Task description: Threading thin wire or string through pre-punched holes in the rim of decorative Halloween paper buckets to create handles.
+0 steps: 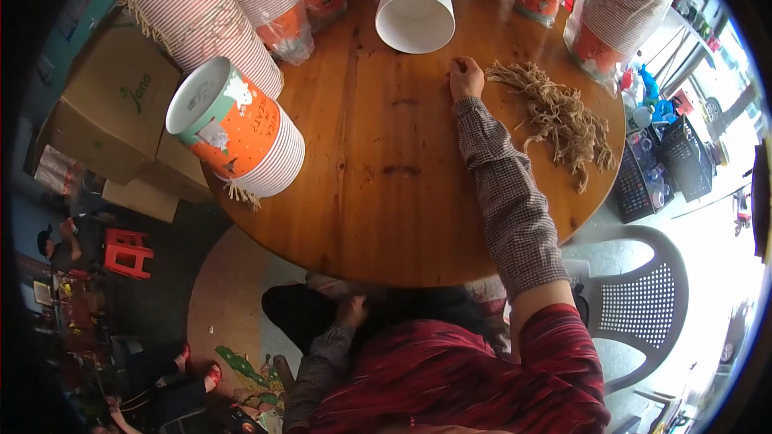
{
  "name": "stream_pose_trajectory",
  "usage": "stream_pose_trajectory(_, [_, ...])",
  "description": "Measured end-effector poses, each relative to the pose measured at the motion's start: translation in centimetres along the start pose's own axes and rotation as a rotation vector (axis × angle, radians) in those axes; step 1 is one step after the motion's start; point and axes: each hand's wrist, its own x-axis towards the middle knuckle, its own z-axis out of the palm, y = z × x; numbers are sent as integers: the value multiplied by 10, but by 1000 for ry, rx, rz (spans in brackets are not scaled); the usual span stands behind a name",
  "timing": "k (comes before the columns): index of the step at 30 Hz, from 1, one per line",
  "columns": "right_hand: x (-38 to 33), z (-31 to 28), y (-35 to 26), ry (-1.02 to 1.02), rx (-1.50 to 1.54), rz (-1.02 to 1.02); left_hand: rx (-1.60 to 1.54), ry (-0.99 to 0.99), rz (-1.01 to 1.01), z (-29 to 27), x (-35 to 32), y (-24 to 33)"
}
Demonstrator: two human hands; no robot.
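Observation:
My right hand [466, 79] rests on the wooden table [386, 209], its fingers curled closed; whether anything small is inside them is hidden. Just beyond it, a white paper bucket [415, 22] lies on its side with its open mouth toward me. To the right of that hand spreads a loose heap of tan twine cords [555, 116]. My left hand [351, 311] is down at my lap below the table edge, fingers curled, with nothing showing in it. At the table's left stands a tilted stack of orange and white paper buckets [249, 133], the top one open.
Plastic-wrapped stacks of orange and white buckets [193, 16] line the far left, with another wrapped stack [623, 12] at the far right. Cardboard boxes [121, 88] sit left of the table. A grey plastic chair [643, 301] and black crates [683, 157] are on the right.

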Motion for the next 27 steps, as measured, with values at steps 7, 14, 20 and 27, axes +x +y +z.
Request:
stream_pose_trajectory(7, [24, 23, -13, 124, -121, -103, -347, 49, -375, 0, 6, 15])
stream_pose_trajectory(14, [52, 32, -12, 85, -32, -88, -497, 327, -186, 9, 12, 23])
stream_pose_trajectory(20, [58, 37, -13, 79, -64, -107, -419, 212, -392, -11, 10, 40])
stream_pose_trajectory(27, [60, 36, -15, 116, -86, -175, -472, 452, -390, -66, -29, 53])
